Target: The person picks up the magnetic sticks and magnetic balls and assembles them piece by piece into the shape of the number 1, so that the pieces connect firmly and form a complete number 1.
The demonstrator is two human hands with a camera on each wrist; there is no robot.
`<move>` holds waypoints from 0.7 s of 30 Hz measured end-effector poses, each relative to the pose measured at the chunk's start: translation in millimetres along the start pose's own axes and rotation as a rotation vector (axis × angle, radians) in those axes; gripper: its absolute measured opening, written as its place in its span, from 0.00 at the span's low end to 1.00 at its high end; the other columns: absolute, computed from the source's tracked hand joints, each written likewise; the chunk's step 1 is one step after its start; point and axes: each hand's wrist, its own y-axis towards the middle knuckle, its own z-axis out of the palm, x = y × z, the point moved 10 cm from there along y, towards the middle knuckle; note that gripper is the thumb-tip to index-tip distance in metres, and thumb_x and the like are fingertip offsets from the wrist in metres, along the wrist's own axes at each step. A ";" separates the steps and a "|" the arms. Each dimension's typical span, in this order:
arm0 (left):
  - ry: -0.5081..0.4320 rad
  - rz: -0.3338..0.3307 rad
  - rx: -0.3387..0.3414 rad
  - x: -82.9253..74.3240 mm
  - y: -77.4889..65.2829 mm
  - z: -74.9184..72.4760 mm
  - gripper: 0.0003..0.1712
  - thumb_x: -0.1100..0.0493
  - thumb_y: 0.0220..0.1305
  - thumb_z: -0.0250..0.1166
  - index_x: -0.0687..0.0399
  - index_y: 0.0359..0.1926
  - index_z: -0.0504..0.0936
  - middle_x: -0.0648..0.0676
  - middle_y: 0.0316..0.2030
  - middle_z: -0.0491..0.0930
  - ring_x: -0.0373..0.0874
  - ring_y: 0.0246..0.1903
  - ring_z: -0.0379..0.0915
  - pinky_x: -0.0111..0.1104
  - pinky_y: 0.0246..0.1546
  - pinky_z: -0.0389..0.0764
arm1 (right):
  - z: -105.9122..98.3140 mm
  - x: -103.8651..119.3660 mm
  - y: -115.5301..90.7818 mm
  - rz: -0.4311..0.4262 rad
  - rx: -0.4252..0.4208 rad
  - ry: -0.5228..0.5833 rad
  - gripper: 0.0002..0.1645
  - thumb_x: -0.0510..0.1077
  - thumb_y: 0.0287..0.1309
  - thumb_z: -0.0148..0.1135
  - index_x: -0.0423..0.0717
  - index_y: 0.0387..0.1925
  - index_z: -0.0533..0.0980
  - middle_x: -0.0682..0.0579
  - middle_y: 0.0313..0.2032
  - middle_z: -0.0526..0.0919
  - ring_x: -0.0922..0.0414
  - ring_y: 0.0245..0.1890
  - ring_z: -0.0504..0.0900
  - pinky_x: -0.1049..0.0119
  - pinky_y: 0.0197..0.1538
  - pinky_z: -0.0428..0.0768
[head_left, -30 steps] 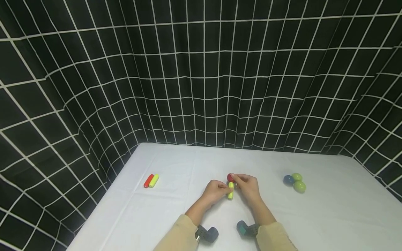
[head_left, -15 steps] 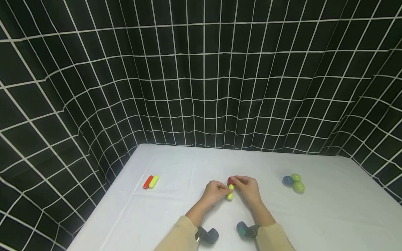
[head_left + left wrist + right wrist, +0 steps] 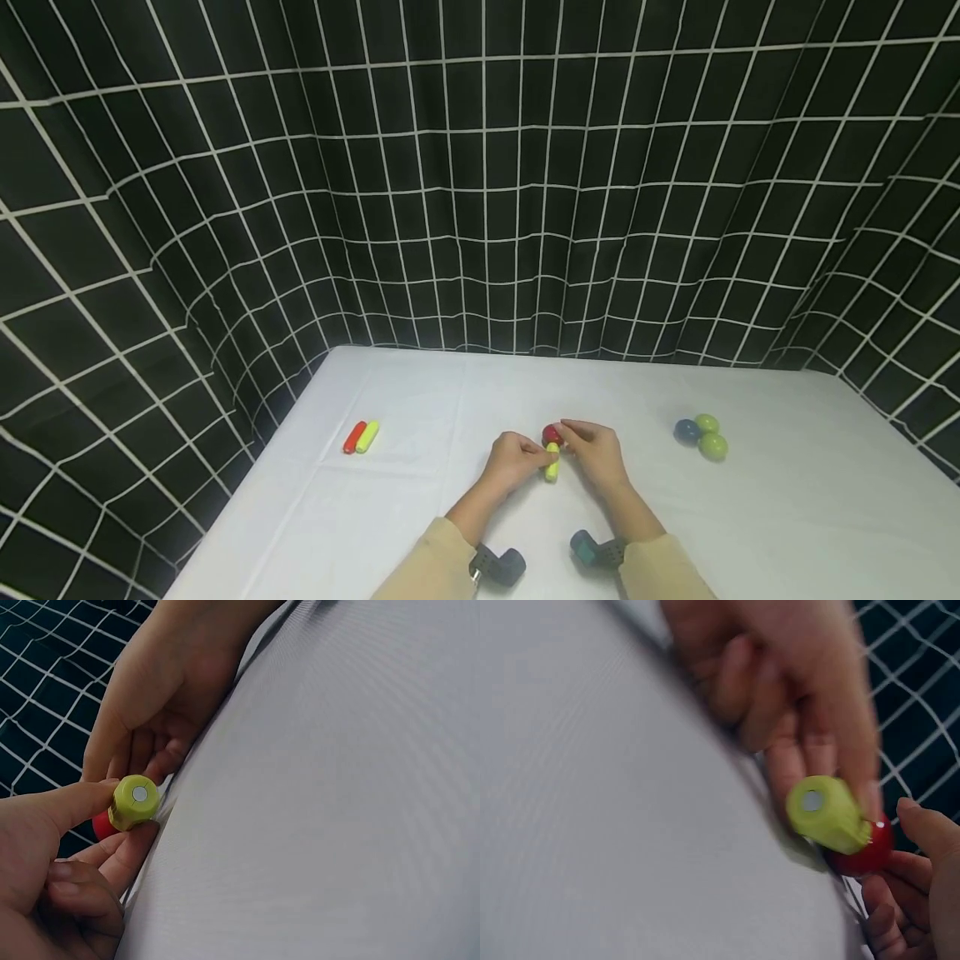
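Note:
My left hand (image 3: 517, 457) pinches a short yellow-green rod (image 3: 552, 468) between thumb and fingers. A round silvery disc shows in the rod's end in both wrist views. At the rod's far end a glossy red ball (image 3: 551, 435) sits against it. Beside the ball is my right hand (image 3: 597, 450). In the right wrist view its thumb (image 3: 924, 823) stands a little apart from the red ball (image 3: 868, 853), and its fingers lie close to the ball's lower side; whether they touch it I cannot tell.
A red rod (image 3: 355, 437) and another yellow-green rod (image 3: 367, 437) lie side by side at the table's left. On the right rest a blue ball (image 3: 687, 432) and two green balls (image 3: 712, 447). A black curtain (image 3: 480, 183) with white grid lines encloses the white-covered table (image 3: 360, 533).
The red ball and yellow-green rod have shifted slightly toward me. My right thumb covers less of the ball than before. The left hand keeps its pinch on the rod.

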 end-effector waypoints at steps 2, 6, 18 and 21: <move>0.002 -0.008 -0.001 0.0 -0.5 1.3 0.13 0.52 0.50 0.70 0.59 0.24 0.84 0.49 0.21 0.81 0.36 0.25 0.71 0.26 0.28 0.74 | -8.1 -6.4 -2.2 0.028 -0.007 -0.013 0.27 0.56 0.59 0.59 0.39 0.50 0.77 0.39 0.52 0.79 0.48 0.46 0.81 0.59 0.48 0.80; 0.012 -0.020 -0.014 -1.1 -1.1 -0.5 0.13 0.53 0.50 0.70 0.59 0.25 0.84 0.49 0.21 0.81 0.37 0.25 0.72 0.26 0.27 0.74 | -28.4 -18.9 -5.5 0.061 -0.031 -0.019 0.29 0.58 0.59 0.58 0.40 0.52 0.75 0.40 0.55 0.77 0.47 0.51 0.79 0.57 0.52 0.79; 0.004 -0.031 -0.011 3.5 0.3 0.1 0.13 0.52 0.50 0.70 0.58 0.25 0.83 0.49 0.21 0.80 0.37 0.25 0.72 0.27 0.26 0.74 | -74.1 -34.8 -10.7 0.024 -0.181 -0.151 0.27 0.56 0.56 0.62 0.43 0.51 0.76 0.41 0.51 0.80 0.51 0.40 0.82 0.74 0.34 0.78; -0.009 -0.020 -0.003 1.3 -0.9 0.5 0.13 0.52 0.50 0.70 0.58 0.25 0.83 0.49 0.21 0.79 0.37 0.24 0.72 0.27 0.26 0.74 | -86.2 -36.5 -13.6 0.015 -0.267 -0.178 0.27 0.55 0.56 0.63 0.42 0.51 0.75 0.40 0.48 0.81 0.50 0.38 0.82 0.74 0.33 0.77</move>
